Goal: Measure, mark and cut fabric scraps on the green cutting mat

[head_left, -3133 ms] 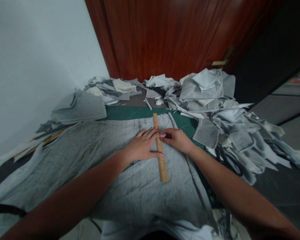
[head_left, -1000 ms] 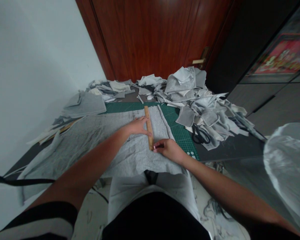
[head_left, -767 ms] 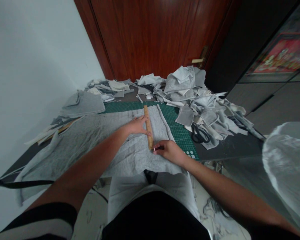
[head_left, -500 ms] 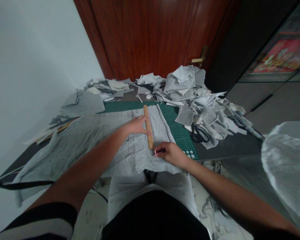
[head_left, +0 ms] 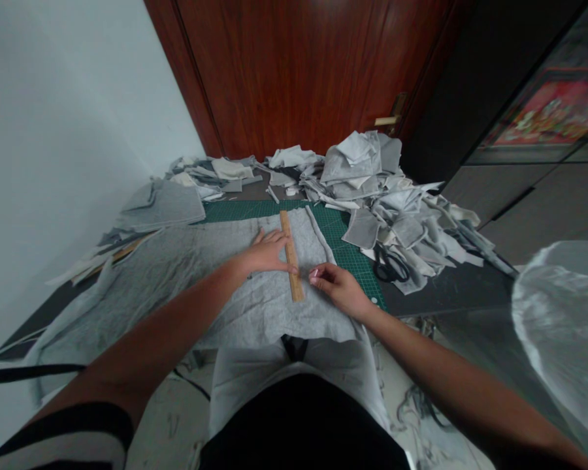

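A wooden ruler (head_left: 296, 288) lies lengthwise away from me across a grey cloth (head_left: 262, 313). My left hand (head_left: 268, 252) rests on the cloth with its fingers spread, thumb and fingertips pressing on the ruler's left side and top. To the right of the ruler, my right hand (head_left: 342, 287) is closed in a pinch just above the cloth, apart from the ruler. Between its fingertips shows a small pinkish-white piece of chalk (head_left: 314, 274), mostly covered by them. Beneath the cloth is a green cutting mat (head_left: 333, 225), visible along the far and right edges.
Black scissors (head_left: 391, 264) lie by a large heap of grey fabric scraps (head_left: 367, 183) at the right. Folded cloth (head_left: 164, 202) and more scraps sit at the far left. A translucent plastic bag (head_left: 563, 313) stands at the right, beyond the table (head_left: 436, 290).
My right hand has moved away from me and slightly right, leaving the ruler's near end. The ruler has shifted slightly toward me, and my left hand has stayed on it.
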`<action>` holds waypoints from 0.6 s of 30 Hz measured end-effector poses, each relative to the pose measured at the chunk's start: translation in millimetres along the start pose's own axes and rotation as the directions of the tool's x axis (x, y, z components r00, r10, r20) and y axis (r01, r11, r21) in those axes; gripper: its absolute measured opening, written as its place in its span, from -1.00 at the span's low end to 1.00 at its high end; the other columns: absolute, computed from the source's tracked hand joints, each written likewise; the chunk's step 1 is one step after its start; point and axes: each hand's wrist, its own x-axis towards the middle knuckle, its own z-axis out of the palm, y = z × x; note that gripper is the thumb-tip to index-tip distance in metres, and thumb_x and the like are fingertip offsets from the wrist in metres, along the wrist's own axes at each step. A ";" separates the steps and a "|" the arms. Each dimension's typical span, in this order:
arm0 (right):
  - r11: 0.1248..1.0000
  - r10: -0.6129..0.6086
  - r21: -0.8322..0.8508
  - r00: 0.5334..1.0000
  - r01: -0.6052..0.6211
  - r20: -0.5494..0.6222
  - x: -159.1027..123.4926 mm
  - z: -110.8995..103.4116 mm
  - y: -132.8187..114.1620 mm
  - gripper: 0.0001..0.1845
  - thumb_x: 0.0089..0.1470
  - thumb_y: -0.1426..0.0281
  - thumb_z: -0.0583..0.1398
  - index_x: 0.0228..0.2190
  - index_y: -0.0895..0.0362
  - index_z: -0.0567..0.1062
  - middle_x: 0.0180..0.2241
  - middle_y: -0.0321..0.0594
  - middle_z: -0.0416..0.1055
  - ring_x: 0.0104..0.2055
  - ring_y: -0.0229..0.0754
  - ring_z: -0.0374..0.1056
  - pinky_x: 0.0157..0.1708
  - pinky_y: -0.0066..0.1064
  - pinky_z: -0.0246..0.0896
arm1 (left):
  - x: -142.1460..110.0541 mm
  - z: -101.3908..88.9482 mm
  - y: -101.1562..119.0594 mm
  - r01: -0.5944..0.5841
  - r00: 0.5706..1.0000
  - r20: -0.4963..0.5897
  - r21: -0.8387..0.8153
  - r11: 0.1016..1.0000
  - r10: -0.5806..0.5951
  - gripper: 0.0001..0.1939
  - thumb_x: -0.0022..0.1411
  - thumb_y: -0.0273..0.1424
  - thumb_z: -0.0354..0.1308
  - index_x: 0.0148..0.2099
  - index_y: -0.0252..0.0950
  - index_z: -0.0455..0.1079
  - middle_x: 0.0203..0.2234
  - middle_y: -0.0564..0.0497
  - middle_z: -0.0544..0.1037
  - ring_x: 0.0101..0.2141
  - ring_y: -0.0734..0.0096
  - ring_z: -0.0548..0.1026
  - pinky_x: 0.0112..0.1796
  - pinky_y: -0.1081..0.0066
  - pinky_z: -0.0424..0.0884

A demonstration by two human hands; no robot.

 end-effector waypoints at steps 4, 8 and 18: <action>1.000 0.002 0.014 0.999 -0.002 -0.037 -3.3 2.4 3.0 -0.69 0.20 0.14 0.23 -0.17 0.12 0.50 -0.16 -0.16 0.54 -0.11 -0.15 0.46 0.02 -0.31 0.32 | -25.0 7.1 19.7 -0.027 1.000 0.013 0.009 1.000 0.027 0.16 0.07 0.30 0.17 0.49 -0.29 0.00 0.48 -0.28 -0.02 0.45 -0.14 -0.04 0.38 -0.11 -0.13; 1.000 0.003 -0.004 0.998 -0.003 -0.056 -5.1 2.4 1.9 -0.69 0.20 0.14 0.22 -0.17 0.12 0.50 -0.17 -0.16 0.55 -0.12 -0.15 0.46 0.00 -0.31 0.31 | -57.0 21.7 41.7 -0.029 1.000 -0.010 0.004 1.000 0.029 0.05 0.20 0.27 0.08 0.49 -0.29 -0.01 0.48 -0.28 0.00 0.44 -0.14 -0.02 0.37 -0.03 -0.03; 0.994 -0.016 -0.112 0.995 0.004 -0.102 21.5 -0.5 6.0 -0.72 0.20 0.17 0.21 -0.20 0.13 0.50 -0.24 -0.19 0.54 -0.21 -0.17 0.42 -0.11 -0.34 0.27 | -55.8 42.1 34.6 0.009 0.987 -0.162 0.039 0.999 -0.002 -0.10 0.35 0.21 -0.07 0.49 -0.28 0.00 0.47 -0.19 0.06 0.47 0.01 -0.08 0.40 -0.04 -0.16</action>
